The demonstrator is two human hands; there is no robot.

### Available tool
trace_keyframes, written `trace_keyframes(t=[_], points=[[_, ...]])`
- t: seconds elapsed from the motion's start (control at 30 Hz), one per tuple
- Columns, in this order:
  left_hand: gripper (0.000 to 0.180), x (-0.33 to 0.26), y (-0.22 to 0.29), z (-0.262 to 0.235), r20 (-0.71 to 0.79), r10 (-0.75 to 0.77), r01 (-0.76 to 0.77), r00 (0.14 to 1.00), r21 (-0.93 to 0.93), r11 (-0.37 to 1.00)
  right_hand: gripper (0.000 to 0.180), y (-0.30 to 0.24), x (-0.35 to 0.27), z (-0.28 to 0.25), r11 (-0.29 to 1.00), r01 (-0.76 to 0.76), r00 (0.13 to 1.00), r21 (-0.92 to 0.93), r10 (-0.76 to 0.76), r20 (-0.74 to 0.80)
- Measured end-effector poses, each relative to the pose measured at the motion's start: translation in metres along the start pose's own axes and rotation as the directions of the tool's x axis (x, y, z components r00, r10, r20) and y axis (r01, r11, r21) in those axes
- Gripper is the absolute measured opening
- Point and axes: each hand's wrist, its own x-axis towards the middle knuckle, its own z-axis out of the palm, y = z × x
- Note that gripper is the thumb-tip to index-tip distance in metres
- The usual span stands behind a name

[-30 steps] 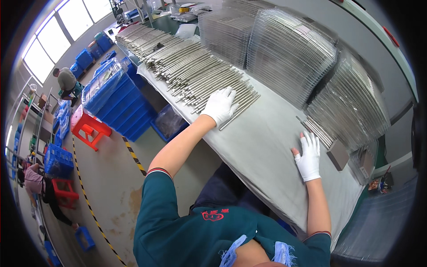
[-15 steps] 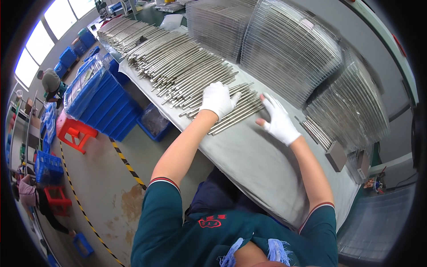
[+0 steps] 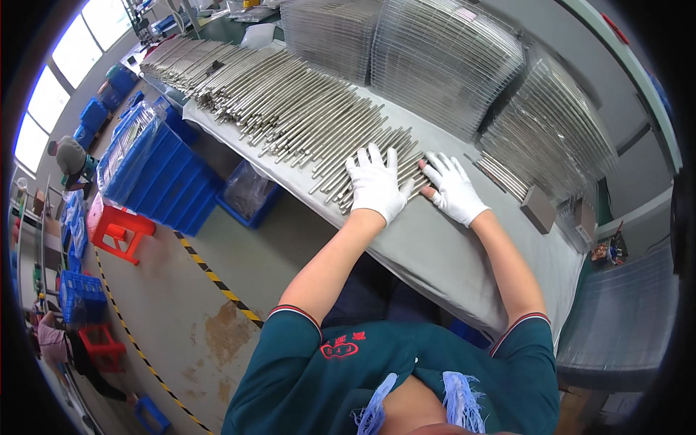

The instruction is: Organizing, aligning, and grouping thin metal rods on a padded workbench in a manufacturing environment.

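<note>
Head-worn fisheye view, facing down
Left hand (image 3: pixel 377 187), right hand (image 3: pixel 457 193) and table (image 3: pixel 438 254) lie close below; floor (image 3: pixel 163 301) spreads leftward.

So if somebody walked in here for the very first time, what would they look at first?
Probably the long row of shiny metal rods spread across the table, with the white-gloved left hand and right hand at its nearer end. Next, perhaps, the tall stacks of clear trays along the table's far side. Then the bright blue crates and red stool on the floor to the left.
</note>
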Motion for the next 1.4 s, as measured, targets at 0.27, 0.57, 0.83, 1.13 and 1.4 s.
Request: trace_keyframes(t=[0.27, 0.57, 0.83, 1.13, 1.4], points=[[0.060, -0.044, 0.031, -0.002, -0.328, 0.229, -0.276, 0.916, -0.103, 0.956, 0.069, -0.019, -0.029, -0.010, 0.981, -0.004, 0.997, 0.192, 0.018, -0.073], [0.059, 0.049, -0.065, 0.009, -0.116, 0.282, -0.264, 0.952, 0.149, 0.953, 0.055, -0.067, -0.005, -0.012, 0.992, 0.126, 0.991, 0.005, -0.126, -0.035], [0.066, 0.006, -0.037, 0.012, 0.072, 0.411, -0.411, 0.909, -0.003, 0.911, 0.060, -0.057, -0.091, -0.033, 0.991, 0.132, 0.990, 0.025, -0.133, 0.052], [0.042, 0.036, -0.052, 0.010, -0.185, 0.322, -0.322, 0.929, 0.030, 0.946, 0.067, -0.054, -0.109, -0.035, 0.991, 0.100, 0.993, 0.093, -0.105, 0.048], [0.050, 0.052, -0.036, 0.004, -0.128, 0.193, -0.204, 0.973, -0.083, 0.975, 0.068, -0.052, -0.013, -0.004, 0.992, 0.119, 0.991, 0.035, -0.117, -0.065]])
